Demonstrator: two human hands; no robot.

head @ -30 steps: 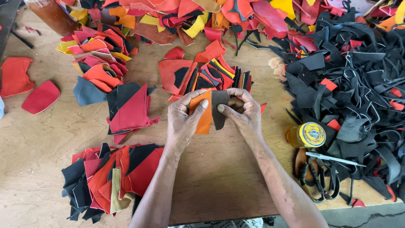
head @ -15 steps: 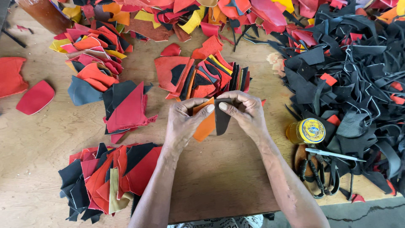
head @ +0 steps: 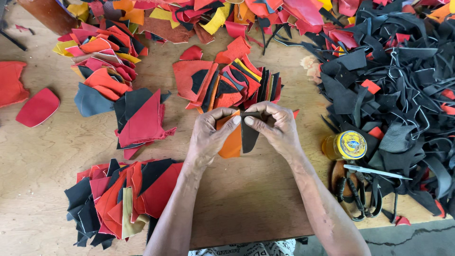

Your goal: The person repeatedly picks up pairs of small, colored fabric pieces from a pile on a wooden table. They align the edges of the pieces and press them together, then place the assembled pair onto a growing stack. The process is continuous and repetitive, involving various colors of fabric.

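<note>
Hands have shifted slightly toward the body since earlier. Left hand (head: 207, 137) grips orange piece (head: 231, 142), right hand (head: 277, 129) grips black piece (head: 248, 135), edges touching, just below fanned stack (head: 227, 85).

One package showed: a small round jar (head: 344, 146) stood on the table at about four o'clock from the frame's centre, at the edge of the black scrap heap. Its body was amber; its round lid bore a yellow label with a blue patch in the middle.
</note>
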